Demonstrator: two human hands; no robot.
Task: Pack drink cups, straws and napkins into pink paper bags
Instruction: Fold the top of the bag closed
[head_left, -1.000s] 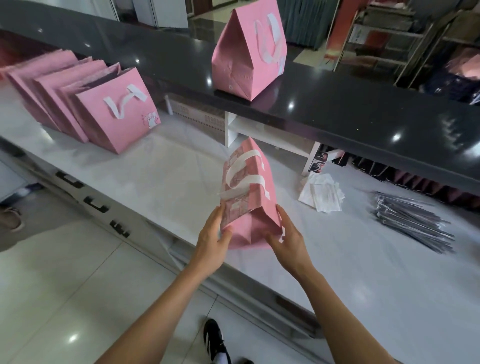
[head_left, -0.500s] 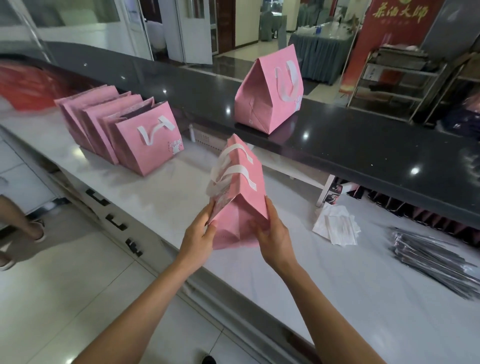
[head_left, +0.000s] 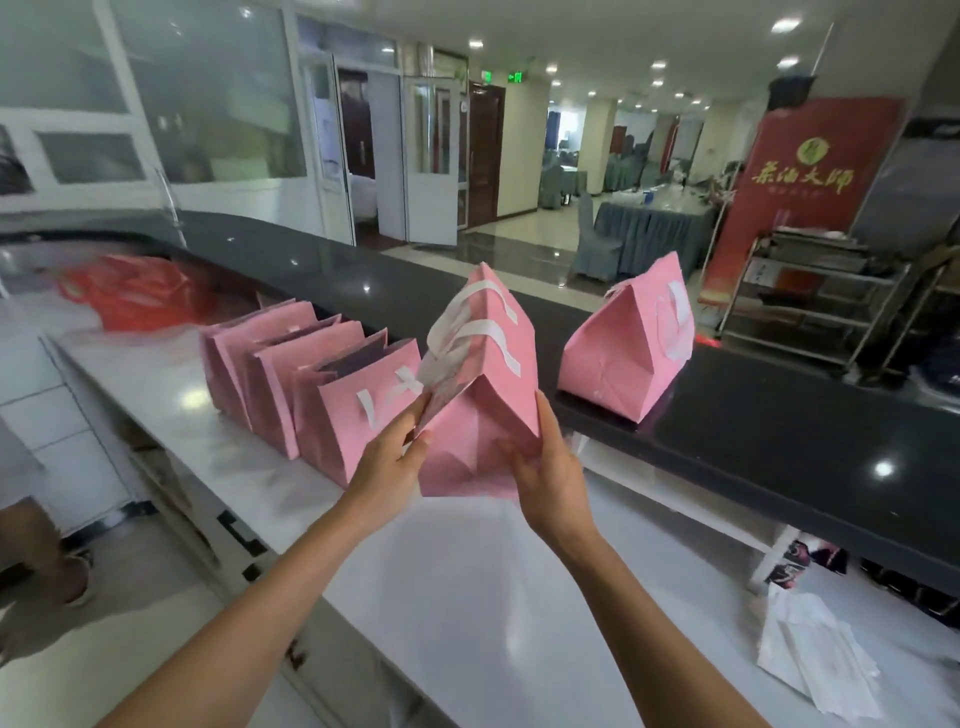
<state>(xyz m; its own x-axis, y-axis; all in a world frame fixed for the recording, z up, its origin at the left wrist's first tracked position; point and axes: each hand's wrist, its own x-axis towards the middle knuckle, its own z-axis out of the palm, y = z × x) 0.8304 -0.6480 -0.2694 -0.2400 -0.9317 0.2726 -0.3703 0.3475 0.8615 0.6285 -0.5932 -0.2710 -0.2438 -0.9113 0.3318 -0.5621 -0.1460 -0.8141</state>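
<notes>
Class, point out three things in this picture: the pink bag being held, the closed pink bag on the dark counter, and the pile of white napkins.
held pink bag (head_left: 480, 415), head view, on its pink side panel.
closed pink bag (head_left: 626, 353), head view, on its front face.
white napkins (head_left: 818, 649), head view, on the top sheet.

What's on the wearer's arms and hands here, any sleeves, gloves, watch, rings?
Nothing worn that shows. Both forearms are bare from the bottom edge of the frame up to the wrists, with no sleeve cuff in view. The left hand and right hand are bare: no gloves, watch or wristband. No rings or markings visible, though the fingers are partly hidden.
</notes>
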